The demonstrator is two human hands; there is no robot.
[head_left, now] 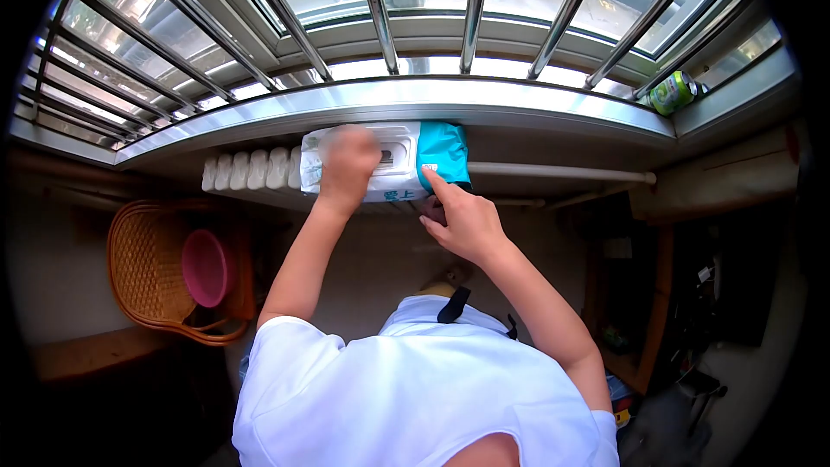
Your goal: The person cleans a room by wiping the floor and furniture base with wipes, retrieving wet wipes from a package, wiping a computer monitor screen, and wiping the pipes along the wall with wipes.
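A white and teal pack of wet wipes [400, 182] lies on top of the white radiator [259, 169] under the window. Over the left part of the pack, beside its raised lid frame, is my left hand [347, 164]; motion smears its fingers, so what they hold, if anything, does not show. My right hand [467, 216] grips the pack's near right side, its index finger on the top by the teal end and its thumb lower down. The remaining right fingers are mostly hidden.
Metal bars [474, 13] stand along the window sill [519, 95]. A green can [670, 93] lies at the sill's right end. To the left, a woven chair [143, 268] holds a pink basin [207, 268]. A white pipe [562, 171] runs right from the radiator. Dark shelving stands right.
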